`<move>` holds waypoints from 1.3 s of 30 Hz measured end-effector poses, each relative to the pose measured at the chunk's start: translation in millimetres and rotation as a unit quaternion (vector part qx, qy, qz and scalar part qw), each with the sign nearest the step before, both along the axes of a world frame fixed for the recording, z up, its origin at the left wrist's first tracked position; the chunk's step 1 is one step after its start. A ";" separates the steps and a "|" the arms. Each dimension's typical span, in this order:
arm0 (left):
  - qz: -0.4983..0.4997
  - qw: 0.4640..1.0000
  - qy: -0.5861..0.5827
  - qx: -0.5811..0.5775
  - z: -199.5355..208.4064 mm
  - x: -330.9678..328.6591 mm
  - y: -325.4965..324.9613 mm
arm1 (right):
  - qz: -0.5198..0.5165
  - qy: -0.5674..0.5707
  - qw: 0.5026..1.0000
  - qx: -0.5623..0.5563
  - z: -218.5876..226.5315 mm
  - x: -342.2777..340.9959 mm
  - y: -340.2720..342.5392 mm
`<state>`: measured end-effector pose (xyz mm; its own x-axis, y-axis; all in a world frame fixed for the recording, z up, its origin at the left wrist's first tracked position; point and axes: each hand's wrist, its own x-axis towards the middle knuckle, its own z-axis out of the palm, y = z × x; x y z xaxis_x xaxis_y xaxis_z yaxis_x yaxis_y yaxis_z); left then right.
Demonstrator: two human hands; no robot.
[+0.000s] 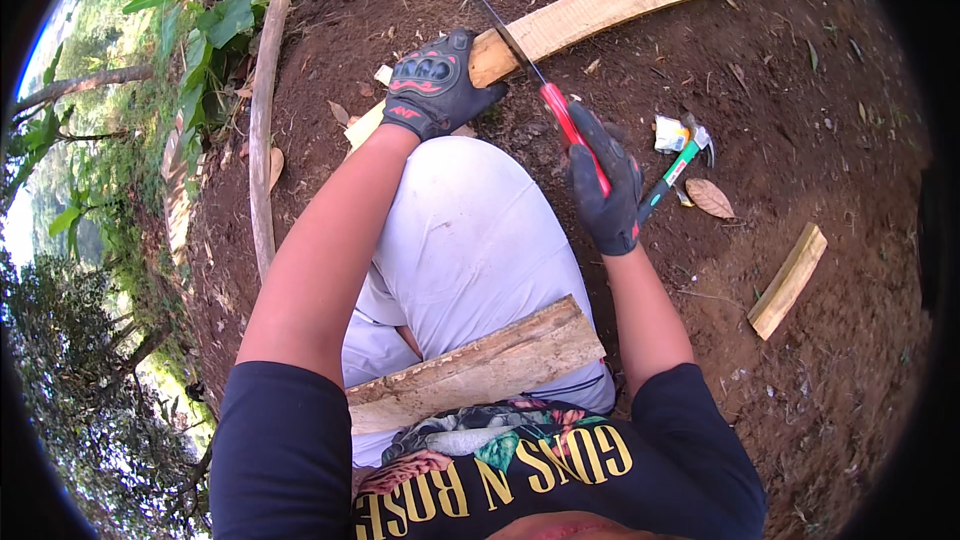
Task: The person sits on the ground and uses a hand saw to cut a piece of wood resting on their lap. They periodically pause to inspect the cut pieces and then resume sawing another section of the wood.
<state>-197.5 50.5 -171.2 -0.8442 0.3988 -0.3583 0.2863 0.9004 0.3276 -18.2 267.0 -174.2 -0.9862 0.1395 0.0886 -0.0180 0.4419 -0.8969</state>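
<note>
My left hand (pixel 435 85), in a black glove with red trim, grips the near end of a long pale wooden board (pixel 640 5). The board stretches away to the far right over the soil. My right hand (pixel 607 175), also gloved, is closed round the straight red handle (pixel 575 135) of a long-bladed tool. Its thin dark blade (pixel 490 15) is seen nearly edge-on and crosses the board just right of my left hand. Whether it is a saw or a machete I cannot tell. A second board (pixel 480 365) with a rough edge lies across my lap.
Right of my right hand a hammer (pixel 680 165) with a green handle lies beside a small white and yellow packet (pixel 670 133). Farther right is a short wood offcut (pixel 788 280). A long pole (pixel 265 110) and green plants (pixel 225 20) border the left.
</note>
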 end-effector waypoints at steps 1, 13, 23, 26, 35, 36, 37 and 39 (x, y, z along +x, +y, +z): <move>-0.002 1.000 0.010 -0.006 -1.0 0.4 -2.3 | -0.007 -0.014 1.000 -0.006 -2.5 26.8 7.2; 0.038 0.999 -0.003 0.026 26.6 3.8 -3.6 | -0.201 0.013 0.976 -0.086 112.8 128.6 54.6; 0.144 0.973 0.129 0.129 128.8 22.8 -97.3 | -0.191 0.006 0.982 -0.004 152.1 100.7 49.7; 0.151 0.978 0.131 0.060 146.7 21.1 -116.4 | -0.202 0.005 0.978 -0.049 153.3 104.6 47.5; -0.030 0.941 0.165 0.292 189.5 55.6 82.1 | -0.290 0.128 0.948 -0.005 228.8 136.7 63.4; -0.098 0.927 0.214 0.293 189.2 74.5 109.6 | -0.290 0.160 0.943 0.024 237.0 137.5 65.4; -0.118 0.951 0.107 0.267 200.0 97.9 135.9 | -0.295 0.189 0.935 0.057 244.9 139.8 68.9; -0.140 0.969 -0.009 0.205 216.9 129.3 169.7 | -0.311 0.223 0.919 0.089 258.0 147.9 79.4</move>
